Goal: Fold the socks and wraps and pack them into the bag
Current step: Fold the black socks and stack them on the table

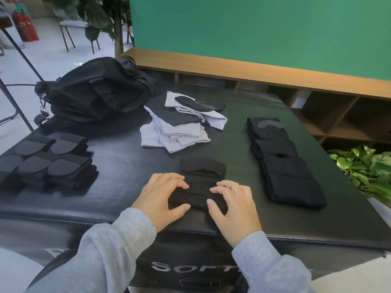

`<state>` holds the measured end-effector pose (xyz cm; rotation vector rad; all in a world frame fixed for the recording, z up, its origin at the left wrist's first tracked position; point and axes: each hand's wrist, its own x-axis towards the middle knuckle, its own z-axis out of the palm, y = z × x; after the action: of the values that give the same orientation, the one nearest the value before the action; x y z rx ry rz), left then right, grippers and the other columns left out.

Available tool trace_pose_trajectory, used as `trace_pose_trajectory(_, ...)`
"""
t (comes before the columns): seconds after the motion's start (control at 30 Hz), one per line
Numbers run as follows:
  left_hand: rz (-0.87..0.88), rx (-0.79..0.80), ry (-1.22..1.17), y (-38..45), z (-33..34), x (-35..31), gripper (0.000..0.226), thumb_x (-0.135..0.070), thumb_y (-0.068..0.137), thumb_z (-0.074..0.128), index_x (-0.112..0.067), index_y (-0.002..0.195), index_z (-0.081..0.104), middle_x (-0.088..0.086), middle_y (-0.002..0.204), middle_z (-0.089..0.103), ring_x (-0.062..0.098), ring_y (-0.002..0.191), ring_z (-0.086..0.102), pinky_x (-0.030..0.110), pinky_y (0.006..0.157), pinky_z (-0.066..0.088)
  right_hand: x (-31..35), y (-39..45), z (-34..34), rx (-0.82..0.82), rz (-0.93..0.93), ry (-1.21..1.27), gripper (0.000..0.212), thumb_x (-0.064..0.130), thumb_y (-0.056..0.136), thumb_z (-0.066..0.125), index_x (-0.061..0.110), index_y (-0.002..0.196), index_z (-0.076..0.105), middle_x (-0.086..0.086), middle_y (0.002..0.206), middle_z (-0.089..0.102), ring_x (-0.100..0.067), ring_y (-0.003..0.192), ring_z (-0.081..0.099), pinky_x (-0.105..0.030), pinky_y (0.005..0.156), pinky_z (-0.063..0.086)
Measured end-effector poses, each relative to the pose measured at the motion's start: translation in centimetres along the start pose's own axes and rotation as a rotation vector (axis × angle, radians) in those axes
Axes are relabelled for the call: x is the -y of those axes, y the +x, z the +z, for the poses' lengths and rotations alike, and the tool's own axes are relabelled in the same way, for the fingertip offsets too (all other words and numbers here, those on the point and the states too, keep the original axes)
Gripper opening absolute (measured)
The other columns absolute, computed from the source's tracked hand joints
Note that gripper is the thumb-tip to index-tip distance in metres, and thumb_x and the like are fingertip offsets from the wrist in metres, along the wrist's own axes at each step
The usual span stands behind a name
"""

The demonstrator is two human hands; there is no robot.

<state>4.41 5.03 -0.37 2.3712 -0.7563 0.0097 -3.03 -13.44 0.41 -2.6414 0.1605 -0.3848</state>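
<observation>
Near the table's front edge my left hand [163, 196] and right hand [232, 205] grip a black sock [198, 195] mid-fold; folded rows [283, 161] wait, white pile [177, 130] and bag [93, 92] untouched.

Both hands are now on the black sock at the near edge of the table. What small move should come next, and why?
Probably fold the near end of the black sock away from the body, toward its cuff. The left hand and right hand grip the near part with curled fingers, the sock lies long and not yet folded, and the row of folded black socks on the right shows the target shape.
</observation>
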Motion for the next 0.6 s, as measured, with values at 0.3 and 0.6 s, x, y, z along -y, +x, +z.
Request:
trace_pose_trajectory(0.3,-0.054,0.0,-0.042,0.02,0.18,0.59,0.042,-0.011,0.083,0.054,-0.044,0.107,0.046,-0.022,0.124,0.047,-0.003,0.117,0.034,0.025,0.105,0.033,0.27,-0.19,-0.36,0.081,-0.028,-0.084,0.039,0.037,0.085,0.053,0.035,0.123,0.045,0.025,0.128,0.039,-0.003,0.117,0.032,-0.017,0.087,0.018)
trace_pose_trajectory(0.6,-0.087,-0.033,-0.106,-0.02,0.26,0.71,0.033,-0.019,0.088,0.058,-0.047,0.101,0.048,-0.016,0.114,0.053,0.001,0.108,0.046,0.024,0.098,0.041,0.22,-0.25,-0.26,0.062,-0.011,-0.068,0.037,0.023,0.084,0.051,0.032,0.12,0.05,0.022,0.125,0.043,-0.005,0.113,0.037,-0.016,0.087,0.019)
